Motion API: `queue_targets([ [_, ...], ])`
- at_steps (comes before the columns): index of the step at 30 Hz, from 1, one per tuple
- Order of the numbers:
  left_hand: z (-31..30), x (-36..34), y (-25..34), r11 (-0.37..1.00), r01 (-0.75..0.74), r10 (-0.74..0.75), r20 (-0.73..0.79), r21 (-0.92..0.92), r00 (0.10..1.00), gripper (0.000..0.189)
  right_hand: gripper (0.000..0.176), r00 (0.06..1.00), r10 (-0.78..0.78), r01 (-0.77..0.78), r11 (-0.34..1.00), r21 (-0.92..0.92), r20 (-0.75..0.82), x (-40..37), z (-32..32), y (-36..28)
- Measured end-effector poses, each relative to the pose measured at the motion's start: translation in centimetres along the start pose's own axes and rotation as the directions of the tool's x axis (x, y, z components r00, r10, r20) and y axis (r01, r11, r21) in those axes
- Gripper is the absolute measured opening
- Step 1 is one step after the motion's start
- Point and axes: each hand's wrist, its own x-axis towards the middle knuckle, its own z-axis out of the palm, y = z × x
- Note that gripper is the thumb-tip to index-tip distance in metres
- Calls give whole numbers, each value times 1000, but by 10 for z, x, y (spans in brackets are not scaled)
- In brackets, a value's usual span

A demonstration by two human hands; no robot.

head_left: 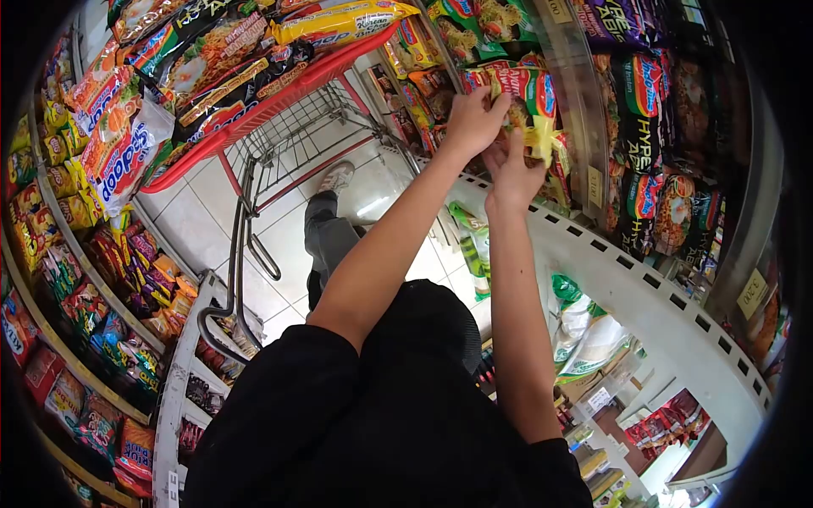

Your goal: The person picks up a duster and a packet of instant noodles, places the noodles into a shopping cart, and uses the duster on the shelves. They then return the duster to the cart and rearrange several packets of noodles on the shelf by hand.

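At the shelf on the right, both of my hands are on an instant noodle packet (535, 91) with a red, green and yellow wrapper. My left hand (474, 125) has its fingers bent at the packet's left side. Just below, my right hand (515, 178) grips the lower end, where yellow wrapper shows beside the fingers. Some fingertips are hidden behind the hands and wrapper. More noodle packets (500, 25) sit above it, and other packets (419, 97) stand to the left of my hands.
A red-rimmed shopping cart (279, 110) stands ahead on the left, with large noodle packs (203, 72) at its top. Snack shelves (93, 305) line the left side. Dark noodle packs (639, 144) fill the right shelf, behind a clear divider and price tags (595, 186).
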Motion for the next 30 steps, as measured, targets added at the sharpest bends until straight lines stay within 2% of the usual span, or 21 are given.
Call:
queue_targets([
  [1, -1, 2, 4, 974, -84, 92, -31, 210, 995, 55, 42, 999, -29, 29, 999, -19, -38, 1, 0, 0],
  [2, 0, -1, 8, 994, -105, 109, -92, 42, 990, 66, 43, 995, -62, 59, 998, -33, -74, 3, 2, 1],
  [5, 10, -8, 18, 961, -210, 188, -128, -183, 974, 82, 46, 987, -101, 100, 995, -10, -122, 9, 6, 1],
  [7, 9, -9, 25, 980, -168, 166, -31, -108, 986, 100, 43, 982, -105, 108, 994, 13, -160, 9, 13, -2],
  [9, 12, -17, 32, 984, -172, 171, -33, -35, 985, 105, 41, 960, -233, 226, 972, -60, -154, 24, 5, 13],
  [10, 15, -16, 30, 970, -242, 242, -36, 10, 970, 108, 40, 944, -297, 286, 954, -95, -145, 29, 5, 15],
  [13, 19, -12, 25, 949, -236, 257, -81, 207, 963, 108, 36, 949, -286, 279, 958, -67, -136, 33, 2, 17],
  [14, 16, -14, 31, 964, -187, 202, -63, 190, 977, 107, 32, 959, -230, 213, 970, -116, -163, 30, 3, 14],
  [16, 11, -15, 35, 937, -119, 148, -65, 329, 987, 105, 33, 936, -310, 254, 922, -292, -166, 38, -5, 25],
  [17, 11, -12, 30, 943, -114, 144, -75, 311, 987, 102, 38, 904, -409, 351, 874, -336, -121, 36, -5, 26],
  [18, 10, -10, 25, 950, -117, 142, -65, 289, 988, 99, 43, 894, -434, 347, 828, -441, -110, 34, -8, 28],
  [19, 4, -19, 40, 956, -125, 144, -53, 266, 988, 97, 46, 917, -383, 292, 831, -473, -107, 34, -8, 28],
  [20, 12, -14, 21, 940, -117, 162, -119, 320, 980, 98, 46, 924, -369, 265, 808, -525, -101, 32, -8, 26],
  [21, 12, -17, 22, 930, -100, 159, -139, 354, 977, 101, 45, 920, -378, 224, 731, -645, -108, 28, -6, 21],
  [23, 4, -21, 41, 956, 31, -1, -104, 291, 995, 100, 38, 912, -405, 327, 808, -491, -60, 41, -12, 33],
  [24, 4, -23, 43, 964, -31, 72, -147, 266, 987, 97, 28, 918, -395, 354, 868, -349, -50, 25, 1, 17],
  [25, 5, -24, 44, 966, -87, 134, -185, 241, 974, 94, 19, 920, -390, 354, 873, -334, -45, 30, -2, 21],
  [26, 4, -24, 49, 926, 22, 25, -117, 378, 993, 95, 19, 909, -414, 378, 861, -341, -38, 41, -15, 33],
  [27, 10, -19, 38, 909, -52, 113, -124, 414, 986, 98, 19, 899, -437, 398, 848, -349, -37, 50, -20, 41],
  [29, 10, -23, 49, 933, 31, 4, -98, 358, 995, 98, 22, 901, -429, 341, 797, -499, -69, 33, -10, 22],
  [30, 9, -26, 53, 937, 30, 3, -94, 347, 996, 98, 23, 900, -428, 306, 762, -571, -88, 26, -7, 16],
])
